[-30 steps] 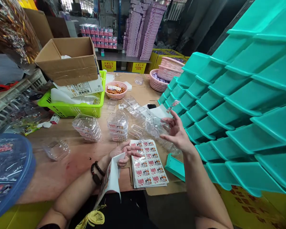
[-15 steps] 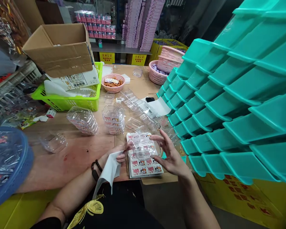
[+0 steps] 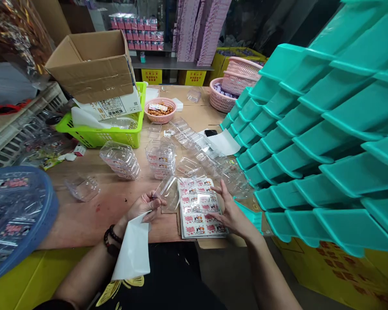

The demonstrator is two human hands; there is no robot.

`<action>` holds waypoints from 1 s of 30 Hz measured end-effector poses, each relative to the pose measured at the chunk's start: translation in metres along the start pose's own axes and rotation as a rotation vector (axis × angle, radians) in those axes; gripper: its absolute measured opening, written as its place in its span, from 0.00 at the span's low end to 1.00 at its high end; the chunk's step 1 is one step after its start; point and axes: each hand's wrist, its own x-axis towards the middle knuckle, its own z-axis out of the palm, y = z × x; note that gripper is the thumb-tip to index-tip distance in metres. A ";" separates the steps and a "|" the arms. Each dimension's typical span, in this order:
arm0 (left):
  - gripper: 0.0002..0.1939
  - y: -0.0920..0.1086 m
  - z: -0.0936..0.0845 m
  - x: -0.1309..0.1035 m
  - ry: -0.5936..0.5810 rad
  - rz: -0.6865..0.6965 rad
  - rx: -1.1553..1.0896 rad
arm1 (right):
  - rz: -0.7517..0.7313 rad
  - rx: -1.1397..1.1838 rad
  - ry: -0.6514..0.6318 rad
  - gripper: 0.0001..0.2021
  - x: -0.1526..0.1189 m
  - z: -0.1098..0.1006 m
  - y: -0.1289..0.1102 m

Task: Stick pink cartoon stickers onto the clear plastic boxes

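Note:
My left hand (image 3: 145,206) pinches the edge of a clear plastic clamshell box (image 3: 168,193), which is unfolded. A white sheet of paper (image 3: 134,247) hangs from the same hand. On the box's right half, my right hand (image 3: 231,213) spans the sides between thumb and fingers. Beneath that half lies a stack of sticker sheets (image 3: 198,226) printed with cats and pink lettering. Behind the hands stand a stack of stickered clear boxes (image 3: 161,157) and a leaning stack of the same boxes (image 3: 120,159).
Teal bins (image 3: 310,146) rise in tiers on the right. A blue basket (image 3: 50,211) of stickered boxes is at left. Farther back are a lime-green basket (image 3: 116,137) under a cardboard box (image 3: 93,77), a small pink basket (image 3: 160,118), and a phone (image 3: 210,133) beside nested clear boxes (image 3: 197,146).
The clear box has unfolded between my hands. My left hand has moved left with one half and the white paper. My right hand stays by the other half, over the sticker sheets.

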 end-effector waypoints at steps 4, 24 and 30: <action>0.18 0.003 0.011 -0.002 -0.030 0.010 0.067 | -0.042 0.244 0.206 0.53 0.011 0.003 -0.043; 0.33 0.028 0.015 0.004 -0.247 -0.239 -0.016 | -0.192 0.427 0.058 0.43 0.068 0.020 -0.096; 0.32 0.015 0.023 0.003 -0.174 -0.122 -0.285 | -0.046 0.467 0.416 0.08 0.061 0.007 -0.118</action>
